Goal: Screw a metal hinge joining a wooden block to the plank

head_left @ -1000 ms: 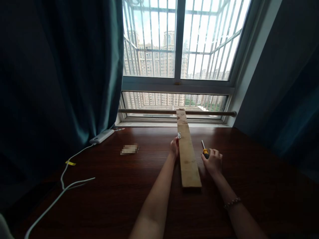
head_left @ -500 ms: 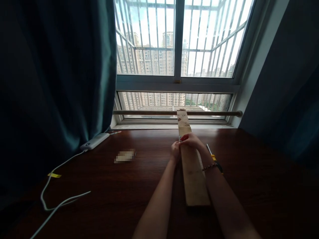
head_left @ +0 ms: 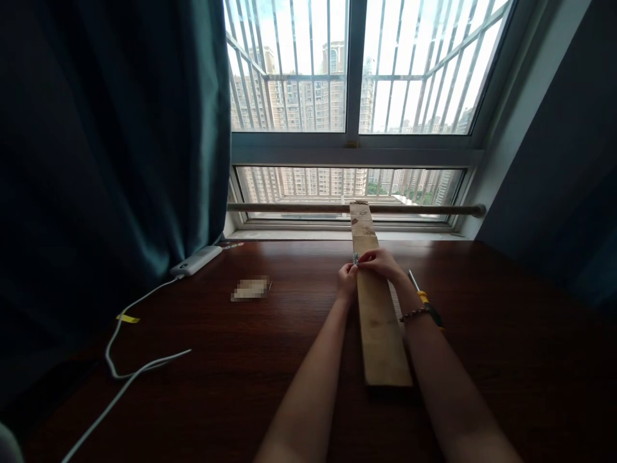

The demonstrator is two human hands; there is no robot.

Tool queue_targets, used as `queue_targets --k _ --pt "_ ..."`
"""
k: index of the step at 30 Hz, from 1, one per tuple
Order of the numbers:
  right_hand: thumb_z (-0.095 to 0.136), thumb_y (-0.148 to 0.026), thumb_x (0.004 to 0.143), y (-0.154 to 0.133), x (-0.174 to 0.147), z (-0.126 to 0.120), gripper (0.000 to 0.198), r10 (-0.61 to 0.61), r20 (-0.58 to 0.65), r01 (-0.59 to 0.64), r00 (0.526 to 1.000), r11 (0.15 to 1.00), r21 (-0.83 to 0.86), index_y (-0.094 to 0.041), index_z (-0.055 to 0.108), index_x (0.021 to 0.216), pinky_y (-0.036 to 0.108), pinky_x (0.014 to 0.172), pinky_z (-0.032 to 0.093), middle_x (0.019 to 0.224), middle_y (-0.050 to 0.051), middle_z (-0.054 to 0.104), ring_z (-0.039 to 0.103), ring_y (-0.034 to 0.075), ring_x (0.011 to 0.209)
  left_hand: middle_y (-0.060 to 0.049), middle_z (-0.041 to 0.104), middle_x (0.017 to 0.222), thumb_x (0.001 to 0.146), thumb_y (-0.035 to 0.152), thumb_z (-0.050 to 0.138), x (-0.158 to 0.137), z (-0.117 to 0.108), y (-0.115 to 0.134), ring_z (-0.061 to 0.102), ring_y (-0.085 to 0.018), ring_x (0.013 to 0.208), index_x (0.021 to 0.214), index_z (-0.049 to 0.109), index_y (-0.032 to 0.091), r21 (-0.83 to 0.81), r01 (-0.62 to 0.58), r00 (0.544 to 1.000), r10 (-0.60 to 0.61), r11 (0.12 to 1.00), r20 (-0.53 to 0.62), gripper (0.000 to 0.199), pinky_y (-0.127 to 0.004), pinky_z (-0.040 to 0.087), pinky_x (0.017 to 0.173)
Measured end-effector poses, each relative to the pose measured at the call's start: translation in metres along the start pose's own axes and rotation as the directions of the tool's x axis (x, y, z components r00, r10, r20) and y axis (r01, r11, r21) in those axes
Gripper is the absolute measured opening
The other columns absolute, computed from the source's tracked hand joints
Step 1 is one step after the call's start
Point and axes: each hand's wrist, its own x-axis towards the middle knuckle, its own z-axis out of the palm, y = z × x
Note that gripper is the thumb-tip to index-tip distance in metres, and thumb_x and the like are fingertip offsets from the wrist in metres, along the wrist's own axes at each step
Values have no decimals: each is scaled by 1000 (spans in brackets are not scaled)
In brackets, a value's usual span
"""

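A long wooden board lies lengthwise on the table, pointing at the window. At its left edge, past the middle, a small shiny metal piece sits at my fingertips; its kind is too small to make out. My left hand is closed beside the board's left edge, fingertips at the metal piece. From the right, my right hand reaches across the board, fingers pinched at the same piece. Right of the board lies a screwdriver with a yellow and dark handle, partly behind my right forearm.
On the left of the dark wooden table lie a blurred-out card-like item, a white power strip, a white cable and a yellow strip. A curtain hangs at left; a rail crosses before the window.
The view has shifted, so the scene sits slightly higher and further right. Both hands stay at the metal piece on the board's left edge, with the right fingers a little changed in pose.
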Motion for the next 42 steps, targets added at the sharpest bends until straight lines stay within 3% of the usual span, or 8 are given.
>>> queue_targets --k 6,18,23,28,32,35,39,42 --pt "67 -32 60 6 2 2 21 -43 1 43 999 998 46 -17 71 75 22 55 42 68 3 68 59 15 62 -3 60 64 65 32 57 3 -3 -10 49 -12 57 77 63 10 24 -130 990 129 991 62 26 -22 37 54" --pt "72 -33 52 -1 -2 4 25 28 -25 -23 999 978 206 -16 71 70 23 56 42 65 3 67 58 15 59 -2 61 62 64 32 56 2 -3 -10 51 -12 56 75 64 11 -33 -97 992 99 995 77 25 -22 38 54" --pt "72 -34 52 -13 -8 0 29 62 -19 -45 998 872 488 -13 68 72 24 59 42 67 3 65 56 13 61 -3 61 64 63 32 58 0 -1 -8 51 -12 56 77 64 11 -24 -102 993 103 994 55 26 -22 38 54" --pt "70 -38 56 -12 -5 -1 36 152 -183 -5 971 783 622 -15 64 82 20 53 40 75 3 65 55 10 60 -1 59 62 64 31 57 -1 1 -7 48 -10 54 75 63 12 -23 -89 995 90 996 47 23 -21 38 53" --pt "65 -41 59 -3 4 6 37 185 -281 -53 942 906 419 -15 64 86 20 48 37 75 5 66 53 10 56 -3 60 64 66 30 55 0 0 -8 50 -11 55 78 62 11 3 -100 994 100 995 43 23 -22 39 53" --pt "68 -37 55 -1 8 12 32 154 -311 -98 938 977 188 -17 68 80 22 52 39 70 3 66 56 13 60 -4 62 73 68 28 54 -2 0 -6 54 -13 62 92 60 12 25 -127 992 126 992 29 29 -23 42 58" --pt "67 -40 56 -7 8 17 30 159 -316 -192 935 978 -77 -23 70 80 22 54 39 69 1 66 59 15 64 -3 61 83 69 21 55 -10 1 3 56 -13 70 117 46 21 132 -230 973 232 964 -1 48 -23 44 64" --pt "65 -42 58 -13 6 19 28 212 -349 -261 913 961 -97 -25 71 78 22 53 39 70 0 68 60 15 65 -3 60 86 71 18 52 -14 2 8 56 -13 75 112 49 23 216 -274 961 277 937 17 41 -23 44 67"
